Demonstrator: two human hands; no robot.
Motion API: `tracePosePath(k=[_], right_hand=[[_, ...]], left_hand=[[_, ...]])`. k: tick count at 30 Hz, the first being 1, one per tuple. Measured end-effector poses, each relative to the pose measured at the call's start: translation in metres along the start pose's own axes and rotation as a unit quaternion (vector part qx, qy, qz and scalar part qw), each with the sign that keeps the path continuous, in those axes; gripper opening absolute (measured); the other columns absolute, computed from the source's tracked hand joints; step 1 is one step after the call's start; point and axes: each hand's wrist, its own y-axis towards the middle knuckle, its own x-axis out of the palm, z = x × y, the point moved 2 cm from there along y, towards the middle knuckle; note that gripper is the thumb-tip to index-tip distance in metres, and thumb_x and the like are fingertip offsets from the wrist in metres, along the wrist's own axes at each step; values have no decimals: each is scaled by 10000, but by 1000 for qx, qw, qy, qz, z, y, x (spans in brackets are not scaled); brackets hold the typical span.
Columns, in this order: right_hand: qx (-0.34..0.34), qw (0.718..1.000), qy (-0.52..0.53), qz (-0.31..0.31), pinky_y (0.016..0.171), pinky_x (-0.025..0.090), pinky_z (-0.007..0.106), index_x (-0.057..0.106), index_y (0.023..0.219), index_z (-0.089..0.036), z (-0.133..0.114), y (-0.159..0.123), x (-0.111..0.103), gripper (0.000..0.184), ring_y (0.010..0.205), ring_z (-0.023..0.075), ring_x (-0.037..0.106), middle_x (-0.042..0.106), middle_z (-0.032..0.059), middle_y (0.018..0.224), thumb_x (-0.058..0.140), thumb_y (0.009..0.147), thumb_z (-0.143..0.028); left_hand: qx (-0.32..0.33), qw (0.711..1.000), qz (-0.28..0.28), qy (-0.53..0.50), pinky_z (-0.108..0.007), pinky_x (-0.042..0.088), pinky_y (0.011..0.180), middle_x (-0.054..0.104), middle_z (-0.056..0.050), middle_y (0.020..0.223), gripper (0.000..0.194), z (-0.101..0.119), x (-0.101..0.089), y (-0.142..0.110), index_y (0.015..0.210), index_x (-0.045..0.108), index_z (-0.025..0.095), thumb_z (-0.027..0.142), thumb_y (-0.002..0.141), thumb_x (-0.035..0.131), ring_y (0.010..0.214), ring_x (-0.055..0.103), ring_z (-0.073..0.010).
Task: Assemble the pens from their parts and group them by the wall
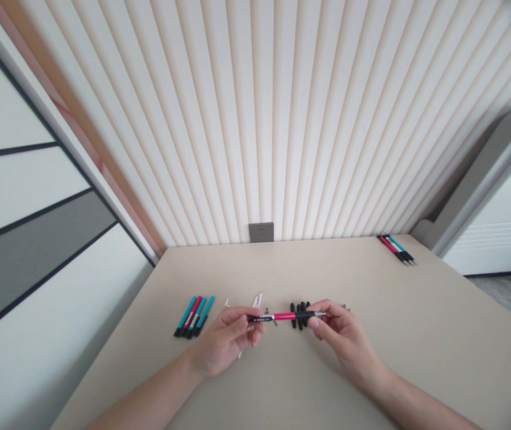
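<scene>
Both hands were raised over a beige surface (421, 364), holding one pink-and-black pen (283, 317) between them. The pen's long axis ran almost level across the view, rising slightly to the right. Its narrow metal tip (320, 313) pointed toward the person's right, and its black end lay toward the left. The left hand (226, 340) held a closed grip around the black end. The right hand (345, 341) held a narrow pinch on the black section near the tip, with its fingertips (313, 323) pressed against the barrel. The pen appeared to be clear of the surface, though its exact height could not be told. Just behind it stood a row of black pieces (301, 314), partly hidden by the pen. Thin white sticks (256, 302) showed beyond the left hand. To the left lay a small group of teal and pink pens (194, 316), side by side. A second bundle of pens (396, 249) lay at the far right corner of the surface, below a ribbed wall (259, 119) with a grey wall socket (261, 232).
</scene>
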Motion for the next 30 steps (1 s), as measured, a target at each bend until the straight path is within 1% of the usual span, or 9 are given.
tracePosePath(k=[4, 7, 9, 12, 16, 19, 23, 27, 30], right_hand=[[-7, 1000, -10, -4, 550, 401, 241, 680, 882, -176, -2, -1, 0, 402, 581, 126, 488, 593, 1, 674, 727, 763, -557], [-12, 1000, -3, -16, 559, 408, 239, 681, 865, -181, -3, -2, 1, 370, 596, 128, 501, 596, 0, 676, 731, 769, -534], [-13, 1000, 0, -16, 557, 407, 238, 682, 868, -183, -3, -2, 1, 356, 601, 129, 505, 601, 2, 683, 730, 775, -523], [-12, 1000, -1, -12, 558, 406, 238, 685, 890, -186, -1, -3, 0, 343, 600, 129, 504, 602, -1, 677, 728, 782, -508], [-15, 1000, -12, -11, 569, 415, 244, 693, 901, -182, 2, -2, -1, 338, 617, 134, 515, 628, 14, 711, 727, 787, -498], [-17, 1000, -23, -2, 551, 408, 244, 692, 918, -179, 1, -1, -1, 360, 595, 130, 503, 624, 14, 701, 718, 789, -513], [-26, 999, -47, -3, 542, 410, 246, 689, 911, -179, 1, -1, -3, 362, 583, 133, 507, 612, 7, 673, 698, 803, -524], [-49, 995, -81, -17, 602, 452, 266, 686, 937, -190, 5, -3, -6, 298, 661, 158, 570, 653, 26, 744, 668, 847, -473], [-81, 987, -136, -28, 653, 467, 281, 689, 929, -196, 4, -4, -7, 250, 715, 173, 593, 667, 34, 779, 646, 870, -435]], left_hand=[[4, 1000, 4, 13, -269, 396, 658, 700, -58, 747, 241, 1, 1, 1, 989, 771, 207, 370, 813, 764, 664, 582, -134], [17, 999, 25, 13, -265, 401, 635, 697, -48, 749, 252, 2, 0, 2, 998, 762, 209, 396, 830, 740, 640, 583, -133], [19, 999, 32, 19, -269, 409, 641, 699, -54, 744, 248, 1, -1, 3, 981, 765, 194, 379, 817, 755, 645, 588, -139], [22, 999, 27, 22, -266, 413, 647, 701, -60, 739, 247, 1, -2, 3, 980, 767, 184, 361, 808, 768, 654, 591, -139], [30, 999, 26, 14, -260, 399, 625, 702, -51, 759, 267, 0, -2, 2, 998, 762, 205, 401, 817, 751, 633, 576, -129], [21, 999, 24, 35, -273, 394, 642, 702, -60, 751, 262, -1, -3, 2, 973, 768, 192, 385, 796, 776, 651, 570, -135], [20, 999, 24, 39, -277, 398, 640, 689, -58, 746, 288, -2, -4, 1, 977, 761, 188, 412, 796, 771, 661, 567, -136], [28, 997, 49, 47, -268, 410, 637, 671, -45, 715, 262, 0, -3, 2, 961, 758, 184, 394, 805, 764, 645, 557, -133], [35, 996, 58, 53, -259, 415, 623, 656, -46, 696, 269, 5, 1, 3, 966, 762, 173, 403, 828, 733, 640, 548, -136]])
